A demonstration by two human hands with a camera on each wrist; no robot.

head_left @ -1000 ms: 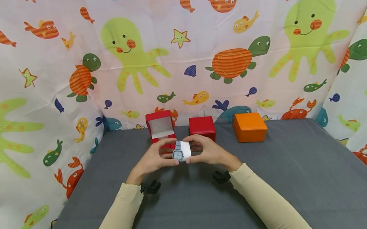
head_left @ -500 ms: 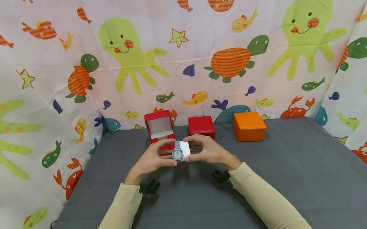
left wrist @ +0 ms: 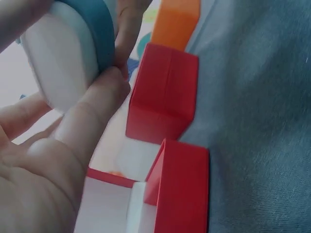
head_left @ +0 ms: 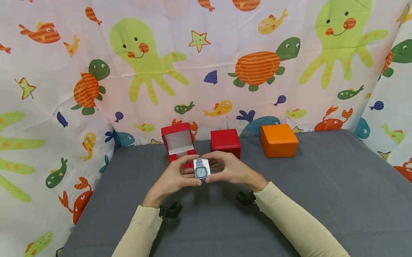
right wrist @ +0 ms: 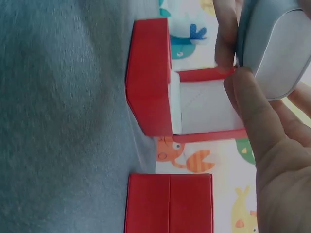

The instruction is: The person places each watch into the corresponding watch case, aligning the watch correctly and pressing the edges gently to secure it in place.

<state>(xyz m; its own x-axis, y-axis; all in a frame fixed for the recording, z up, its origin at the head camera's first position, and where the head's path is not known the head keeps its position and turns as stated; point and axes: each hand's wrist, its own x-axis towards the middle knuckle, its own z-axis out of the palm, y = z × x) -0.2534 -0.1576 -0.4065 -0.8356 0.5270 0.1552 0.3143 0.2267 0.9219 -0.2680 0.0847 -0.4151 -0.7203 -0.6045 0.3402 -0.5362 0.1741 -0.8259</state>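
Note:
A wristwatch (head_left: 201, 173) with a pale square-cornered dial and blue-grey strap is wrapped around a white cushion (left wrist: 58, 56). My left hand (head_left: 175, 175) pinches the cushion's left end between thumb and fingers. At the other end, my right hand (head_left: 230, 168) pinches it the same way. Both hands hold it above the table, dial toward me. Just beyond them stands an open red box (head_left: 179, 141), lid raised and lining pale; its lower part is partly hidden by my left hand. In the right wrist view, the cushion's rounded white end (right wrist: 286, 53) shows.
A shut red box (head_left: 225, 140) stands behind my right hand, and an orange box (head_left: 279, 141) is farther right. All stand near the back of the grey-covered table (head_left: 205, 238). A printed sea-animal curtain (head_left: 202, 66) encloses the back and sides.
The watch and cushion have turned slightly, so the dial faces me more squarely and less of the white right side shows. Both hands keep their hold.

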